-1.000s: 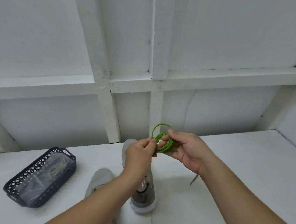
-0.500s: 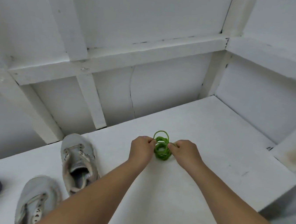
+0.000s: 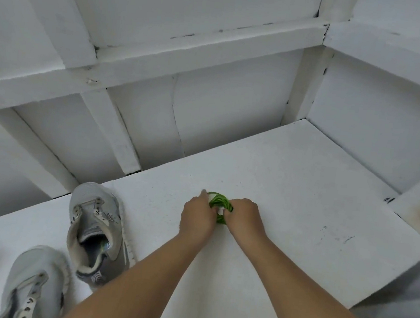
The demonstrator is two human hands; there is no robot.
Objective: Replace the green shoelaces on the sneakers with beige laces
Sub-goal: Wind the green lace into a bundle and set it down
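A coiled green shoelace (image 3: 219,206) is held down on the white surface (image 3: 290,193), mid-way along it. Left hand (image 3: 197,218) and right hand (image 3: 243,218) grips are both closed on the coil. Two unlaced grey sneakers (image 3: 95,232) lie toward the surface's left edge.
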